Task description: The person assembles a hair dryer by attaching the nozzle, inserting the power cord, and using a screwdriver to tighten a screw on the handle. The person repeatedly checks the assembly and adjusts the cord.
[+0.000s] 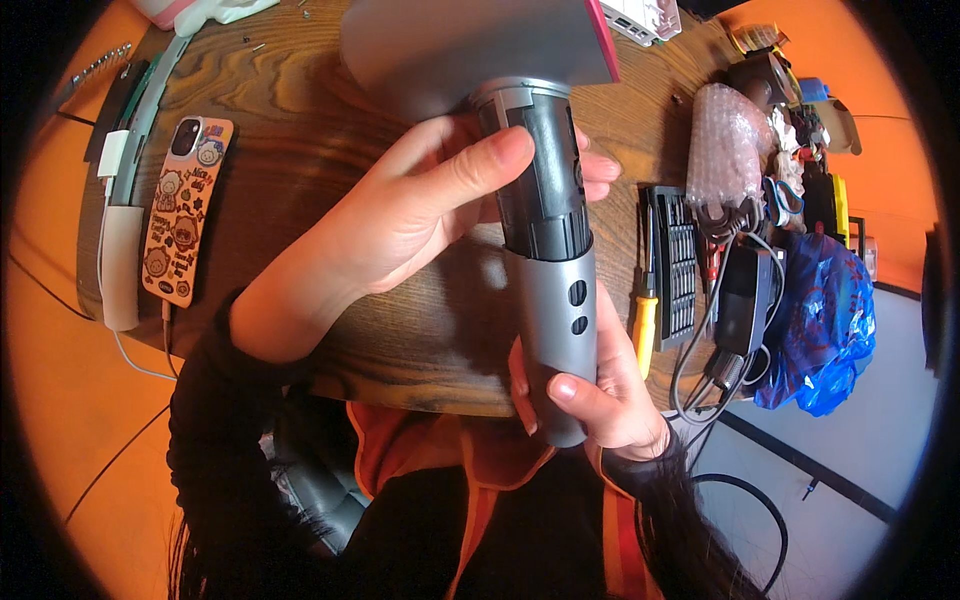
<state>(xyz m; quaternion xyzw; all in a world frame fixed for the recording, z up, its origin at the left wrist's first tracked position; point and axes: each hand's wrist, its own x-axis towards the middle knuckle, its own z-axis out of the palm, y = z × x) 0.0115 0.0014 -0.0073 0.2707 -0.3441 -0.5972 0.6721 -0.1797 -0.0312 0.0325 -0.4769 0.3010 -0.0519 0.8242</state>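
A grey hair dryer (430,50) with a pink-red rim is held over the wooden table, its head at the top and its handle pointing toward me. My left hand (430,190) is closed round the dark inner part of the handle (540,170), thumb on its front and fingertips showing at the far side. Lower down, my right hand (600,395) grips the grey handle sleeve (553,300), which has two dark oval openings. The sleeve covers only the lower part of the inner handle, so the dark core shows between it and the head.
A phone in a patterned case (182,215) lies at the left with a cable plugged in. On the right are a yellow-handled screwdriver (646,325), a black bit case (677,270), a bubble-wrapped item (725,145), a black adapter with cables (742,295) and a blue plastic bag (820,325).
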